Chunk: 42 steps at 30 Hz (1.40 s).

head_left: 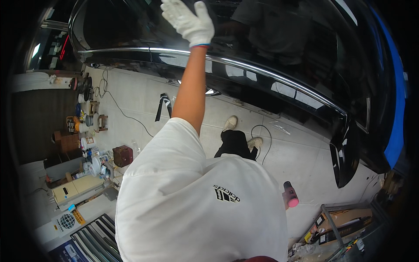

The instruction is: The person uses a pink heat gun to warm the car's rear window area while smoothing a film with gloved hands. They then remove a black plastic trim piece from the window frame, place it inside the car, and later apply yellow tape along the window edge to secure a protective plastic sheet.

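My left hand (188,24), in a white glove with a blue and red cuff, lies with its fingers spread against the dark, glossy window glass (270,26) of a black car. Its thumb points away from the other fingers, and nothing is in it. At my right side a heat gun (290,194) with a dark barrel and a pink end sticks out past my white shirt. Only a sliver of my right hand (286,211) shows below it, around the handle; my body hides the rest.
A chrome strip (262,70) runs along the car, with a black side mirror (345,159) jutting out at right. Cables (126,118) and a black strip (163,107) lie on the pale floor. Tubs and tools line the left; a metal rack (334,225) with boxes stands lower right.
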### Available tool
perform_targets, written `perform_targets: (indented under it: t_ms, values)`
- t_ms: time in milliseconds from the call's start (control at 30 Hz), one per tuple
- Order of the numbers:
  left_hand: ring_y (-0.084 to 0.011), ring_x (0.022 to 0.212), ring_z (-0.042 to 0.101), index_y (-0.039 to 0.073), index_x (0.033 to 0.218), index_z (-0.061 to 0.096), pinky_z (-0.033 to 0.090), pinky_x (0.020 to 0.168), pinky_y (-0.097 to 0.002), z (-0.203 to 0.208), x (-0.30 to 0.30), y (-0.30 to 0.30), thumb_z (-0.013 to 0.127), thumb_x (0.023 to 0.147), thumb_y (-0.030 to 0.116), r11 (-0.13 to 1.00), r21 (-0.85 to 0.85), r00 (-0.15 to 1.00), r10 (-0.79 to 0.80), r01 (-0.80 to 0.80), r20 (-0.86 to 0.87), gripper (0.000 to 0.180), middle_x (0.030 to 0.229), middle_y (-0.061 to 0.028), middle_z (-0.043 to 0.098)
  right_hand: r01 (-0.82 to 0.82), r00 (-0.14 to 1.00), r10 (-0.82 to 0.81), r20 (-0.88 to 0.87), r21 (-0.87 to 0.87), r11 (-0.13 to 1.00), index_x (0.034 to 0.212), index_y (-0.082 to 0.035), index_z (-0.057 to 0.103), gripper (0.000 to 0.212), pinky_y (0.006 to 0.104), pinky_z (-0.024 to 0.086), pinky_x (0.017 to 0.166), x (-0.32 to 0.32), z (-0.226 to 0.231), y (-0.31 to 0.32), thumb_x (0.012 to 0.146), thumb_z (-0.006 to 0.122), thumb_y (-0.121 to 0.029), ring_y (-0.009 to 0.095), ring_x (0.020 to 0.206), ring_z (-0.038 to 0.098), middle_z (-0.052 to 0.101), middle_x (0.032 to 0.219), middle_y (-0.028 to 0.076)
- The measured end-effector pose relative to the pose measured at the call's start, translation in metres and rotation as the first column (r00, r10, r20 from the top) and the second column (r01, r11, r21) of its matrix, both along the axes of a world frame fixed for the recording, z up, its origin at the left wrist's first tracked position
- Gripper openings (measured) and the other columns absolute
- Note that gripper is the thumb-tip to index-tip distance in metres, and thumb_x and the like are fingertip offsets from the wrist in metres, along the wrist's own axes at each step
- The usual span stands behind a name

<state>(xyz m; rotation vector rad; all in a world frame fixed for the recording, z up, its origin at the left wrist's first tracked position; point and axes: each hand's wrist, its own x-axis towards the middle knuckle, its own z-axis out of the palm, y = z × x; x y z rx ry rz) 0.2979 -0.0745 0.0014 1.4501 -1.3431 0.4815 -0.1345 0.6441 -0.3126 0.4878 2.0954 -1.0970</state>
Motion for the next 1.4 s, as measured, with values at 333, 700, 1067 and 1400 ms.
perform_targets:
  t_ms: [333,700,1067,1400]
  values:
    - [-0.0414,0.165,0.003,-0.008,0.167,0.009,0.0,0.134,-0.0492,-0.046,0.088,0.01,0.036,0.111,0.041,0.965,0.235,0.955,0.174,-0.116,-0.241,0.078,0.176,-0.0268,0.008,-0.08,0.991,0.061,-0.116,-0.167,0.983,0.096,-0.005,0.067,0.012,0.0269,0.041,0.045,0.026,0.047,-0.08,0.094,0.071,-0.015,0.012,0.051,0.054,0.061,0.069,0.001]
    - [-0.0518,0.16,0.014,-0.005,0.166,0.02,0.005,0.132,-0.0591,0.024,0.032,-0.012,0.059,0.097,0.045,0.975,0.063,0.867,-0.219,0.214,0.447,0.094,0.172,-0.0328,0.02,-0.239,0.95,0.226,-0.218,-0.036,0.97,0.083,-0.004,0.069,0.021,0.0283,0.04,0.044,0.066,0.015,-0.103,0.093,0.075,-0.021,0.012,0.048,0.055,0.059,0.061,0.002]
    - [-0.0454,0.155,0.031,-0.007,0.158,0.041,0.017,0.13,-0.0562,0.098,-0.093,0.016,0.063,0.099,0.051,0.799,0.286,0.506,-0.568,0.53,0.65,0.086,0.165,-0.0264,0.04,0.121,0.957,-0.161,-0.243,-0.171,0.978,0.094,-0.004,0.07,0.02,0.027,0.04,0.047,0.195,0.008,-0.105,0.094,0.079,-0.022,0.009,0.051,0.051,0.059,0.068,0.0]
    - [-0.0489,0.16,0.019,-0.007,0.165,0.026,0.01,0.13,-0.0613,0.064,0.143,-0.054,0.067,0.099,0.033,0.948,0.063,0.759,-0.287,0.311,0.584,0.087,0.172,-0.0311,0.024,0.443,0.839,-0.478,-0.261,-0.185,0.877,0.085,-0.007,0.068,0.024,0.0267,0.035,0.044,0.353,0.022,-0.099,0.093,0.083,-0.024,0.008,0.047,0.048,0.055,0.061,-0.003]
